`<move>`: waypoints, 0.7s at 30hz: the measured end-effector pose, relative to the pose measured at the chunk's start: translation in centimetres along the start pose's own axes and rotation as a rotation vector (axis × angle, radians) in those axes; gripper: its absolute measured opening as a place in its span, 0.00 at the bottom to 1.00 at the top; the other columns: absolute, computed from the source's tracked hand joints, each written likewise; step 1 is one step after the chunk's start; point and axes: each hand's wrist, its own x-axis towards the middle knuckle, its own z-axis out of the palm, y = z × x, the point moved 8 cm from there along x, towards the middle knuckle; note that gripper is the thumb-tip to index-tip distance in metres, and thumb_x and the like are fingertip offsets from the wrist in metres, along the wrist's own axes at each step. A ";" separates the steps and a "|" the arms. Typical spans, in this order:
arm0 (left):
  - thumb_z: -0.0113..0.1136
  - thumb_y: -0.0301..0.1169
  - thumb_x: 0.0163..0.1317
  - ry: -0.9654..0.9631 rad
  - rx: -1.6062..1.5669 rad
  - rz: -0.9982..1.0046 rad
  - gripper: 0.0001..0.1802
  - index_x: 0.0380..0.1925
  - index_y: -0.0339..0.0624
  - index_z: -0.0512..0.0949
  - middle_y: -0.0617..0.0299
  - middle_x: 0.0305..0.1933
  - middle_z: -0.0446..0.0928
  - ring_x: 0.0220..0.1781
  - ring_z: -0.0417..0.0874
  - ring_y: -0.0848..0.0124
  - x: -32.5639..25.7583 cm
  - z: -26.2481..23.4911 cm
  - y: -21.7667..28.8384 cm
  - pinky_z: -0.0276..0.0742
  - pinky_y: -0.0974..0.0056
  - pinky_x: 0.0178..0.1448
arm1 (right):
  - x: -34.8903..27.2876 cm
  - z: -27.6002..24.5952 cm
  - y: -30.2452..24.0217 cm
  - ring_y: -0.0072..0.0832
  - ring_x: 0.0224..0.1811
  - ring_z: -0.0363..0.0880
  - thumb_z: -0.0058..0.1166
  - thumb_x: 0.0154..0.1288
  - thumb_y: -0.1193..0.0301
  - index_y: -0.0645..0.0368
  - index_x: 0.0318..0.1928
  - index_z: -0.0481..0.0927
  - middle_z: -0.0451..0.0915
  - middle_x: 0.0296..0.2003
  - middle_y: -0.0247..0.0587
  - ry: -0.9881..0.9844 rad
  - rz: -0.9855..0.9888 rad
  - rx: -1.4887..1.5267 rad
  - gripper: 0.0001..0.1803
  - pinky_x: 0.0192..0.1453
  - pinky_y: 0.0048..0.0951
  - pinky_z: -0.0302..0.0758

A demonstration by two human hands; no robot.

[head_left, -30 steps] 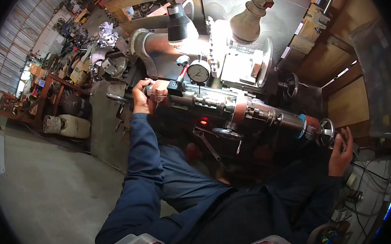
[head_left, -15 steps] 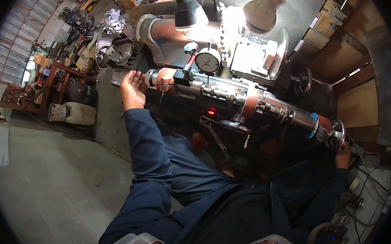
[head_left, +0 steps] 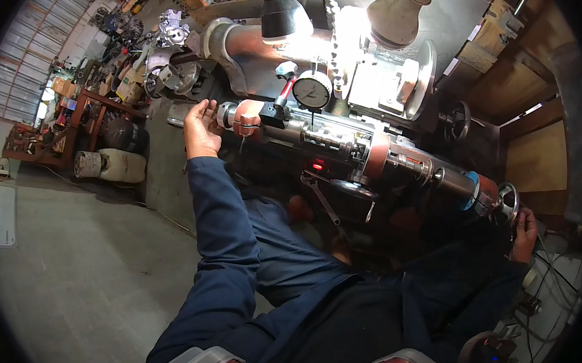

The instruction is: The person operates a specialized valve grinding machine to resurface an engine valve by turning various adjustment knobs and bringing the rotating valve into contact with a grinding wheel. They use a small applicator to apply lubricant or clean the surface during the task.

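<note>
A long metal grinding or lathe-like machine lies across the view, carrying a shiny shaft with several cam-like lobes [head_left: 327, 141]. Above that shaft stands a round dial gauge [head_left: 312, 90], its thin stem pointing down at it. My left hand [head_left: 202, 131] is at the machine's left end, palm up and fingers stretched beside the round metal end piece [head_left: 225, 115]; whether the fingertips touch it is hard to tell. At the far right end, my right hand [head_left: 523, 235] has its fingers bent at the rim of a chrome handwheel [head_left: 507, 202].
A lit work lamp [head_left: 284, 16] hangs over the machine. In front sits another handwheel [head_left: 354, 188] with a crank handle, beside a hanging wrench [head_left: 321, 198]. Metal parts [head_left: 173, 31] crowd the back left, and a gas cylinder [head_left: 122, 168] lies on the floor. Cables [head_left: 555, 267] run at right.
My right hand has come up and outward along the handwheel's rim, showing more of its fingers. My left hand's fingers have drawn more upright beside the end piece. The view has shifted slightly.
</note>
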 end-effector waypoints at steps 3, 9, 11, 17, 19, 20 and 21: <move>0.60 0.39 0.57 0.013 -0.012 0.024 0.12 0.39 0.48 0.77 0.65 0.44 0.79 0.45 0.77 0.69 0.5 -0.3 -0.1 0.71 0.63 0.48 | 1.0 1.3 -1.0 0.16 0.41 0.70 0.49 0.73 0.64 0.59 0.45 0.75 0.75 0.38 0.28 0.150 0.000 -0.013 0.11 0.49 0.20 0.68; 0.60 0.36 0.57 0.002 -0.032 0.028 0.12 0.39 0.45 0.76 0.62 0.44 0.80 0.45 0.78 0.68 0.3 0.4 -0.3 0.74 0.62 0.49 | 4.6 -0.2 2.3 0.16 0.39 0.70 0.50 0.73 0.62 0.57 0.45 0.76 0.75 0.38 0.27 0.096 -0.075 0.002 0.12 0.46 0.20 0.69; 0.60 0.36 0.56 0.009 -0.039 0.036 0.12 0.39 0.45 0.77 0.62 0.43 0.80 0.44 0.79 0.69 0.1 0.4 -0.1 0.75 0.62 0.48 | 5.5 -0.2 3.4 0.16 0.38 0.72 0.50 0.73 0.64 0.58 0.44 0.77 0.76 0.36 0.27 0.115 0.044 -0.075 0.11 0.44 0.20 0.70; 0.61 0.36 0.57 0.016 -0.052 0.010 0.12 0.40 0.46 0.76 0.65 0.41 0.80 0.43 0.80 0.68 0.2 0.1 -0.2 0.75 0.58 0.47 | 6.7 2.8 4.6 0.17 0.36 0.73 0.52 0.70 0.67 0.57 0.43 0.77 0.76 0.34 0.28 -0.088 0.038 -0.027 0.08 0.42 0.23 0.73; 0.61 0.36 0.57 0.025 -0.051 0.010 0.13 0.40 0.46 0.76 0.65 0.41 0.80 0.43 0.80 0.68 0.0 0.1 -0.1 0.75 0.58 0.47 | 6.6 2.9 4.0 0.20 0.37 0.74 0.51 0.67 0.68 0.58 0.44 0.78 0.78 0.35 0.31 -0.148 -0.096 -0.453 0.09 0.42 0.26 0.74; 0.61 0.36 0.57 0.031 -0.050 0.013 0.13 0.41 0.46 0.76 0.65 0.41 0.80 0.43 0.80 0.68 -0.1 0.0 0.0 0.75 0.58 0.47 | 6.3 2.9 4.6 0.20 0.38 0.74 0.50 0.68 0.68 0.58 0.44 0.78 0.78 0.36 0.32 -0.150 -0.045 -0.460 0.10 0.43 0.26 0.74; 0.61 0.36 0.57 0.033 -0.053 0.012 0.13 0.41 0.46 0.76 0.65 0.41 0.80 0.43 0.80 0.68 -0.1 -0.2 0.1 0.75 0.58 0.47 | 5.9 3.0 5.3 0.21 0.38 0.75 0.49 0.68 0.67 0.59 0.45 0.78 0.79 0.37 0.33 -0.152 0.005 -0.466 0.10 0.43 0.27 0.74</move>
